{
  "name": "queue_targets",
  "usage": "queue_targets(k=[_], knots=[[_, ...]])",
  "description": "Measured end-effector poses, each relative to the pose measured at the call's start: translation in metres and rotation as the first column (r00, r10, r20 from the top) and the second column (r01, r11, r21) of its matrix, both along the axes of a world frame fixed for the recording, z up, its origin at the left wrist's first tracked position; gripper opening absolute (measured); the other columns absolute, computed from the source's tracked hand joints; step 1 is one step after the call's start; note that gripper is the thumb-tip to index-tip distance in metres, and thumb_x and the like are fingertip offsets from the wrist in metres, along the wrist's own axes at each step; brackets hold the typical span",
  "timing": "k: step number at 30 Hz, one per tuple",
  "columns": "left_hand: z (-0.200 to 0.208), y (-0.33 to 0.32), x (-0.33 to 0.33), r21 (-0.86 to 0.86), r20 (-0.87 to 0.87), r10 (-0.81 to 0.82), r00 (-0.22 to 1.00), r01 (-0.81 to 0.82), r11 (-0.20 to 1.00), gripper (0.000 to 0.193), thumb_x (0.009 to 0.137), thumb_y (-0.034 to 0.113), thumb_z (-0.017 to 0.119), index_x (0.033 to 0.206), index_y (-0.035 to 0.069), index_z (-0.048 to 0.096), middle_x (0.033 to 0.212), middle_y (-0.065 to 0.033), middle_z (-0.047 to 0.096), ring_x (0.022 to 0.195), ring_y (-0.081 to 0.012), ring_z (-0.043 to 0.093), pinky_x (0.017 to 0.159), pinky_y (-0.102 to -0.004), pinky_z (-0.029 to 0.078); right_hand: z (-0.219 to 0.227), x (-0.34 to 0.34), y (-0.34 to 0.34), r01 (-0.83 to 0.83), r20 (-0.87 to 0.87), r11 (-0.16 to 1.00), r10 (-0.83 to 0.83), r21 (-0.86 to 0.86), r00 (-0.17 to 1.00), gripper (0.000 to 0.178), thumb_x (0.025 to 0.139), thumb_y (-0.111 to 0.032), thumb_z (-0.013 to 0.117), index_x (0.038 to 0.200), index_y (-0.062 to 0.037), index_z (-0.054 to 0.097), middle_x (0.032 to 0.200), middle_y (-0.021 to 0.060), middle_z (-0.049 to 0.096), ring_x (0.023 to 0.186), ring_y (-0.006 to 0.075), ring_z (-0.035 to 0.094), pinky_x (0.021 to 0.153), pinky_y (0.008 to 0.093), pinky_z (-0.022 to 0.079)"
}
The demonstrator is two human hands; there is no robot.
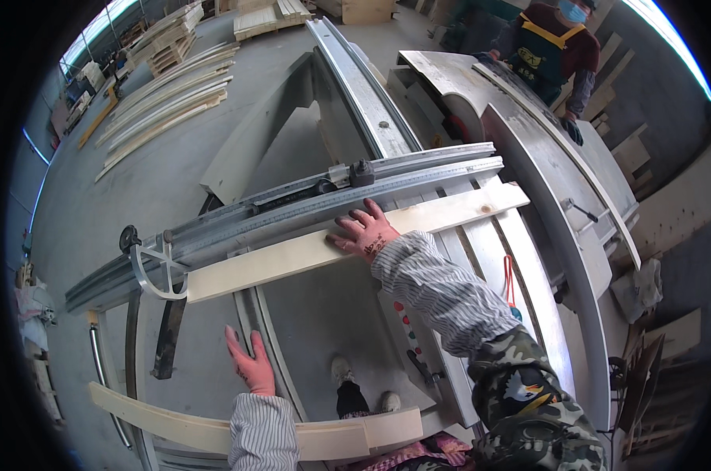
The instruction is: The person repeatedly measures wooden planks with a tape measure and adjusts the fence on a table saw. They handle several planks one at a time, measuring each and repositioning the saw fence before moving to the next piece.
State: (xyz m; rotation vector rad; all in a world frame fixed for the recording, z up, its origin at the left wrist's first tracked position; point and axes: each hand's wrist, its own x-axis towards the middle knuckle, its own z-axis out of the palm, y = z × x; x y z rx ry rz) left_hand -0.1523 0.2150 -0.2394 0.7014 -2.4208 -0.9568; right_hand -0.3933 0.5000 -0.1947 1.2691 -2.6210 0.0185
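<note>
My right hand (365, 231), in a pink glove with dark fingertips, lies on a long pale wooden board (285, 261), its fingers spread over the surface. The board lies at a slant along a metal fence (292, 212) with a scale. The board's left end touches or nearly touches a curved metal stop (157, 275). My left hand (252, 367), gloved the same way, is open with nothing in it. It hovers between that board and some nearer boards (175, 420), which lie across the frame close to my body; my left sleeve partly covers them.
A sliding rail (371, 102) runs away from me. Right of it stands a saw table (442, 71) with a long wooden strip (567, 149) on it. A masked co-worker (548, 59) in an apron stands behind. Boards (167, 102) lie on the floor at the far left.
</note>
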Motion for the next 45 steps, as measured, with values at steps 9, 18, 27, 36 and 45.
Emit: queue_targets(k=[9, 18, 27, 36, 45], knots=[[0.082, 0.071, 0.002, 0.998, -0.040, 0.099, 0.994, 0.036, 0.042, 0.095, 0.092, 0.065, 0.050, 0.156, 0.006, 0.011, 0.159, -0.0176, 0.023, 0.142, -0.0336, 0.034, 0.111, -0.0427, 0.038, 0.050, 0.148, 0.038, 0.034, 0.047, 0.999, -0.033, -0.013, 0.998, 0.040, 0.094, -0.032, 0.050, 0.133, -0.0251, 0.054, 0.125, 0.0082, 0.057, 0.120, 0.0289, 0.053, 0.113, 0.0636, 0.025], [0.041, 0.098, -0.037, 0.998, 0.036, 0.156, 0.987, -0.027, -0.060, 0.051, 0.097, 0.041, 0.058, 0.129, 0.003, 0.049, 0.129, -0.0132, 0.057, 0.118, -0.0317, 0.058, 0.098, -0.0496, 0.053, 0.041, 0.176, 0.083, 0.051, 0.078, 0.991, -0.042, -0.126, 0.996, 0.042, 0.087, -0.034, 0.064, 0.126, -0.0223, 0.057, 0.116, 0.0045, 0.062, 0.114, 0.0267, 0.057, 0.109, 0.0539, 0.037], [0.048, 0.083, -0.020, 0.999, -0.051, 0.120, 0.992, 0.050, 0.008, 0.061, 0.095, 0.055, 0.055, 0.130, 0.005, 0.050, 0.124, -0.0091, 0.059, 0.110, -0.0252, 0.060, 0.086, -0.0409, 0.056, 0.040, 0.271, 0.223, 0.850, 0.392, 0.518, -0.766, -0.094, 0.510, 0.065, 0.073, -0.037, 0.081, 0.130, -0.0165, 0.057, 0.133, 0.0139, 0.053, 0.122, 0.0360, 0.052, 0.101, 0.0464, 0.045], [0.032, 0.055, -0.008, 0.993, -0.091, 0.002, 0.996, 0.090, 0.072, 0.063, 0.096, 0.059, 0.048, 0.131, 0.006, 0.050, 0.123, -0.0071, 0.062, 0.110, -0.0230, 0.063, 0.093, -0.0403, 0.057, 0.034, 0.282, 0.278, 0.972, 0.833, 0.234, -0.544, 0.038, 0.099, 0.061, 0.077, -0.036, 0.078, 0.129, -0.0170, 0.053, 0.118, 0.0163, 0.060, 0.093, 0.0332, 0.065, 0.074, 0.0437, 0.055], [0.028, 0.064, 0.030, 0.993, 0.106, -0.182, 0.977, -0.096, 0.066, 0.066, 0.094, 0.059, 0.052, 0.132, 0.005, 0.050, 0.127, -0.0075, 0.062, 0.114, -0.0242, 0.062, 0.091, -0.0381, 0.058, 0.084, 0.389, 0.306, 0.857, 0.417, -0.469, 0.837, 0.214, 0.354, 0.052, 0.087, -0.054, 0.059, 0.124, -0.0179, 0.061, 0.103, 0.0105, 0.069, 0.082, 0.0384, 0.067, 0.050, 0.0378, 0.052]])
